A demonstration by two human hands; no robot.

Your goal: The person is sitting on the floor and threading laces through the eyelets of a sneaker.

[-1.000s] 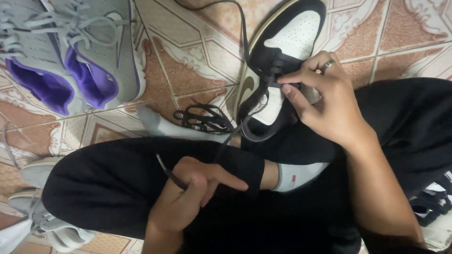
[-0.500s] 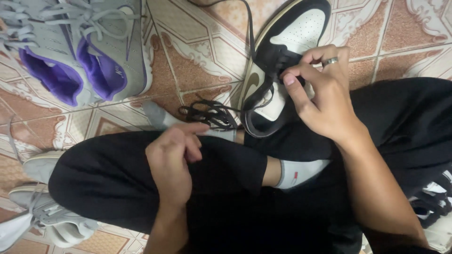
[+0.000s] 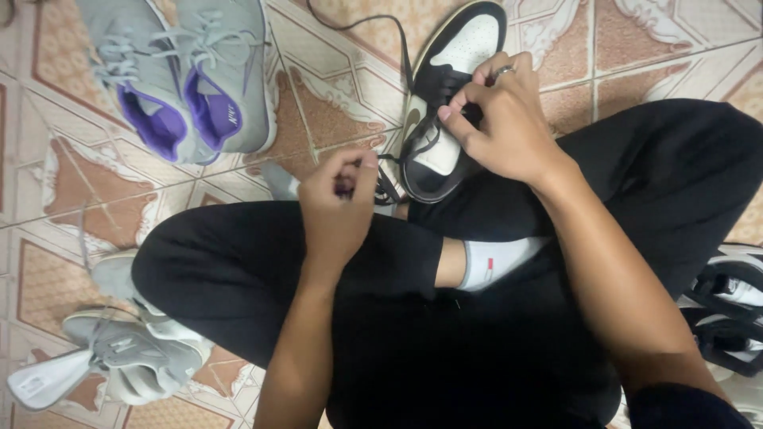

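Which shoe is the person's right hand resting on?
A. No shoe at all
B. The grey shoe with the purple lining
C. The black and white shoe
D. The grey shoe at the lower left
C: the right hand lies across the laces of the black and white shoe, while the grey shoes with purple lining sit apart on the tiled floor.

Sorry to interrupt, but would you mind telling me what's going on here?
A person sits cross-legged on a tiled floor, lacing a black-and-white sneaker. The right hand grips the shoe at its eyelets, while the left hand pinches the black lace beside it. A grey-and-purple pair of sneakers lies nearby.
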